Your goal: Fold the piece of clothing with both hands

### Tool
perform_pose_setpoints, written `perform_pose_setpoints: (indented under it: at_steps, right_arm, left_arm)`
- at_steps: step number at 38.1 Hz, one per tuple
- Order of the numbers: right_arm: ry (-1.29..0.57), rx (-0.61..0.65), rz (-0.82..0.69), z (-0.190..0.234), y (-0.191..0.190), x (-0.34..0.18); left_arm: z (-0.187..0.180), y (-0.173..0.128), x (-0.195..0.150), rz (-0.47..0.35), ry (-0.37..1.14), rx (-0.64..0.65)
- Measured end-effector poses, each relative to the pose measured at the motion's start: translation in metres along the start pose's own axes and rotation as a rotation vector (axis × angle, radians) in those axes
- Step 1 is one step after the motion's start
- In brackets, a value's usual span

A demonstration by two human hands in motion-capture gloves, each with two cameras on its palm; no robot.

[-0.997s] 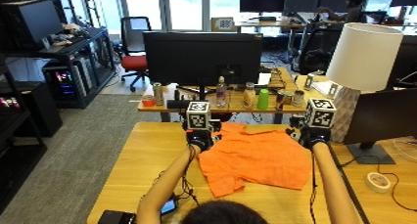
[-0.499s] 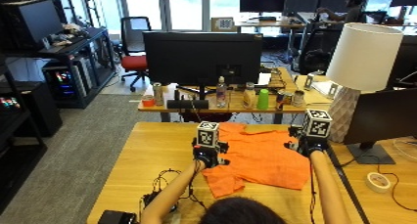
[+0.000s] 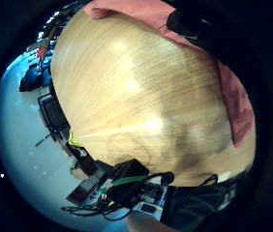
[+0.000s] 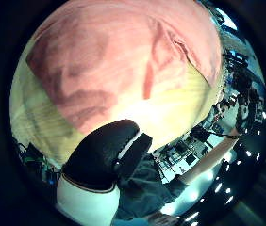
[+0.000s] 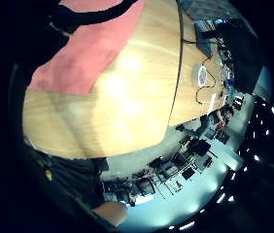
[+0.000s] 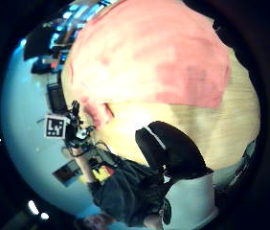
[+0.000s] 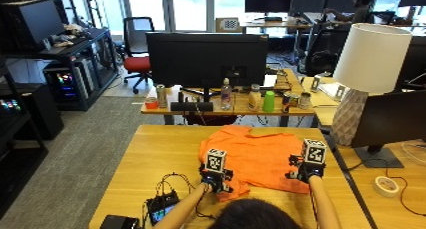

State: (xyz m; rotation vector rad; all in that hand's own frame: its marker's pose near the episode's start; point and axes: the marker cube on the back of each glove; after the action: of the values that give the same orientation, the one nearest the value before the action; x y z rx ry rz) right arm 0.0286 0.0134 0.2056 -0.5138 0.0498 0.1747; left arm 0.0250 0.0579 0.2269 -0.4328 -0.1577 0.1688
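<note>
Two gloved hands at the near edge of an orange shirt (image 7: 256, 156) on a wooden table (image 7: 153, 159).

The shirt lies spread just beyond the person, near the table's middle. The left hand (image 7: 214, 178) is on the shirt's near left corner, the right hand (image 7: 306, 173) on its near right edge. I cannot tell whether either hand's fingers pinch the cloth or lie flat. No brand, label or readable writing shows on the shirt.

A wooden table (image 3: 127, 96) fills the view, with cloth (image 3: 235, 104) along one edge and black electronics with cables (image 3: 127, 186) at another.
</note>
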Motion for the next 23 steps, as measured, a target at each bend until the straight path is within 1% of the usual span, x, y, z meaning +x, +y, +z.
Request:
perform_pose_setpoints:
  at_steps: [2,4,9,13,16,20,23]
  right_arm:
    - [0.015,0.078,-0.080,0.001,0.022,-0.007]
    - [0.029,0.094,-0.121,0.006,0.033,-0.012]
    - [0.063,0.085,-0.132,0.020,0.026,-0.018]
    - [0.095,0.065,-0.163,0.034,0.019,-0.022]
    - [0.104,0.062,-0.158,0.043,0.012,-0.021]
    - [0.097,0.033,-0.140,0.052,0.007,-0.018]
    - [0.081,0.082,-0.156,0.054,0.005,-0.018]
  left_arm:
    - [0.004,-0.001,0.000,-0.002,-0.007,-0.016]
    - [0.008,-0.002,0.001,0.000,-0.016,-0.029]
    - [0.017,-0.004,0.002,0.002,-0.041,-0.080]
    - [0.025,-0.004,0.000,-0.029,-0.061,-0.130]
    - [0.025,-0.009,0.000,-0.013,-0.052,-0.088]
    - [0.019,-0.017,-0.001,-0.017,-0.057,0.030]
    - [0.013,-0.021,-0.001,-0.011,-0.092,0.130]
